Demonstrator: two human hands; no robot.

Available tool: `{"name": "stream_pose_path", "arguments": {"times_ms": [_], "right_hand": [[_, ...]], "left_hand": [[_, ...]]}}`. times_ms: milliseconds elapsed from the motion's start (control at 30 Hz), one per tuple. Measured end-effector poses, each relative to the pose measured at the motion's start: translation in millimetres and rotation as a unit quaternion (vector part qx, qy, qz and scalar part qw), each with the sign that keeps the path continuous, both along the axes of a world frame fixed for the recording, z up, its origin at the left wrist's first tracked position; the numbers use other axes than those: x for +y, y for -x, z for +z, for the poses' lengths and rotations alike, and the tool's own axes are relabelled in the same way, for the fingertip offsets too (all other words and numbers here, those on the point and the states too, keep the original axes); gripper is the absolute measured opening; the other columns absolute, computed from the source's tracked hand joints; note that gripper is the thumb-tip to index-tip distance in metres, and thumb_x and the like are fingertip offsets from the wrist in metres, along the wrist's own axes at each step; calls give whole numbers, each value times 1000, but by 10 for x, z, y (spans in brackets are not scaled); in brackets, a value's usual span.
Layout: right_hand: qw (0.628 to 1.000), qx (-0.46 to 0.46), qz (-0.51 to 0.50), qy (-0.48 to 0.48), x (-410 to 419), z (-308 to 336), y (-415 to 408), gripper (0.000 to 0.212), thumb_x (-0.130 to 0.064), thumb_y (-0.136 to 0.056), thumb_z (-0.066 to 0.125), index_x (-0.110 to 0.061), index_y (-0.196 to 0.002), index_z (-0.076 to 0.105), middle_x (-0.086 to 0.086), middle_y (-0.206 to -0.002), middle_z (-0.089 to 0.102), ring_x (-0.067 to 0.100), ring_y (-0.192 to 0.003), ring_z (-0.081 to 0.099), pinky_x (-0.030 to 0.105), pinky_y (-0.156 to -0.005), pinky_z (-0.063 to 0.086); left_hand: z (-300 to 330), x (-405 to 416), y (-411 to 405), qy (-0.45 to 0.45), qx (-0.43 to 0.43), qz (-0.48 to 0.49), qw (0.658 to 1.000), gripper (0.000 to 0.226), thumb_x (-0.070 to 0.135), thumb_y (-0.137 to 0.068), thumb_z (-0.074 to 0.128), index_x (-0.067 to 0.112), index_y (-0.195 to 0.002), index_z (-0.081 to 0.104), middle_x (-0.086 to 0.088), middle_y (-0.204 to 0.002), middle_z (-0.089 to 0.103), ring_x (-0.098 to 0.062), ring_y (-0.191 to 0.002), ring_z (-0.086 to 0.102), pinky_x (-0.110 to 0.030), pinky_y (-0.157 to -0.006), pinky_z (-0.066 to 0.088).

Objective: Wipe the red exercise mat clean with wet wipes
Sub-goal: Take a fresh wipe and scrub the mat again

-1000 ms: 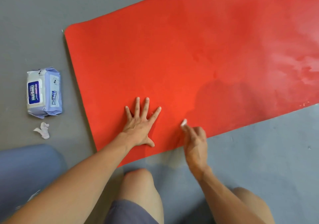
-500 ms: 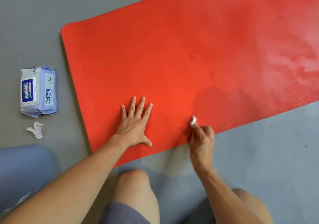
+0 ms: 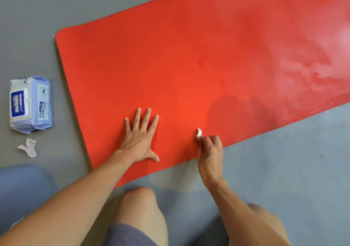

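Flat on the red exercise mat (image 3: 189, 71), my left hand (image 3: 141, 141) lies with fingers spread and palm down, and I judge I keep it there to pin the mat against the floor (image 3: 284, 170) so it does not slide or ruck while I rub. Just to its right, my right hand (image 3: 210, 147) has its fingers curled round a small balled-up wet wipe (image 3: 198, 133), pinching it so only a white tip shows past my fingertips, touching the mat near the edge closest to me. Holding it bunched like this lets me press hard on one spot rather than sweep wide. Beyond my right hand and further right, the mat looks paler and streaked, perhaps damp. Well off to the left of my left hand, on the floor beside the mat's short end, sits the pack of wet wipes (image 3: 30, 103), with a crumpled used wipe (image 3: 28, 148) just nearer me, both within reach.
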State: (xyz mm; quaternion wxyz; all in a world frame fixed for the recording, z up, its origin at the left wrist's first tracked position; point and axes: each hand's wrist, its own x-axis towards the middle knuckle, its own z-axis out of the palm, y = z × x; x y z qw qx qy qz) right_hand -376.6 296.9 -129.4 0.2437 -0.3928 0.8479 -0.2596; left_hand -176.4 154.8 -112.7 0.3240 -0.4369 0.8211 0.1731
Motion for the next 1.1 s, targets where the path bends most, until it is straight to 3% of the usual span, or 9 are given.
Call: {"name": "stream_pose_path", "arguments": {"times_ms": [100, 167, 300, 400, 567, 667, 833, 1033, 1100], "right_hand": [[981, -54, 187, 26, -41, -18, -475, 25, -40, -104, 53, -18, -98, 63, -8, -92, 45, 10, -87, 40, 29, -77, 36], [961, -57, 269, 28, -134, -55, -359, 23, -32, -107, 49, -22, -118, 66, -5, -111, 52, 11, -102, 44, 26, -86, 40], [982, 99, 161, 11, -556, -101, 411, 18, -27, -101, 53, -24, -104, 71, -7, -105, 54, -1, -87, 49, 21, -80, 44], [996, 88, 18, -4, -728, -130, 408, 26, -37, -96, 54, -19, -81, 66, 11, -88, 52, 25, -82, 55, 42, -79, 47], [972, -61, 216, 69, -516, 11, -728, 24, -40, -95, 69, -22, -82, 61, 0, -84, 51, 13, -73, 48, 33, -65, 44], [932, -1, 346, 111, -591, -158, -669, 17, -23, -94, 61, -14, -103, 72, 4, -87, 53, 25, -79, 52, 38, -64, 52], [982, 23, 170, 74, -1144, -112, -310, 28, -14, -98, 61, -20, -123, 73, 1, -91, 52, 22, -88, 47, 31, -70, 42], [901, 1, 423, 98, -490, -185, -449, 37, -22, -102, 43, -17, -126, 70, 2, -91, 54, 22, -80, 48, 38, -63, 53], [909, 10, 405, 97, -423, -157, -189, 38, -27, -103, 42, -27, -129, 69, -2, -93, 54, 19, -83, 50, 33, -63, 52]], "left_hand": [[34, -9, 19, -6, -5, 0, 1000, 164, 86, -50, 79, 24, -163, -21, -9, -167, -35, -41, -151, -35, -75, -121, 3], [41, -14, 23, -4, -6, -1, 1000, 163, 85, -50, 80, 24, -162, -22, -9, -167, -36, -40, -151, -36, -74, -121, 3], [22, 3, 12, -4, -9, 5, 1000, 165, 85, -50, 81, 25, -162, -24, -8, -166, -37, -40, -150, -37, -75, -121, 2], [21, 5, 13, -5, -3, 10, 1000, 165, 83, -49, 82, 26, -161, -26, -6, -166, -38, -38, -150, -39, -73, -122, -1], [-27, 25, -81, 29, 70, 36, 996, 151, 68, -61, 85, 40, -155, -30, 9, -164, -39, -26, -155, -33, -66, -126, -5], [-64, 27, -157, 39, 89, 44, 994, 153, 72, -55, 84, 40, -159, -23, 11, -169, -30, -22, -157, -27, -61, -127, -4], [-54, 0, -174, 17, 67, 41, 997, 163, 89, -42, 77, 31, -165, -13, 10, -171, -27, -20, -155, -32, -56, -129, -5], [-37, -7, -153, 14, 67, 50, 996, 160, 86, -48, 79, 33, -163, -18, 11, -168, -32, -20, -153, -36, -56, -129, -5], [-30, -8, -150, 24, 65, 44, 997, 161, 87, -46, 79, 32, -163, -18, 10, -169, -30, -21, -154, -34, -57, -129, -4]]}}
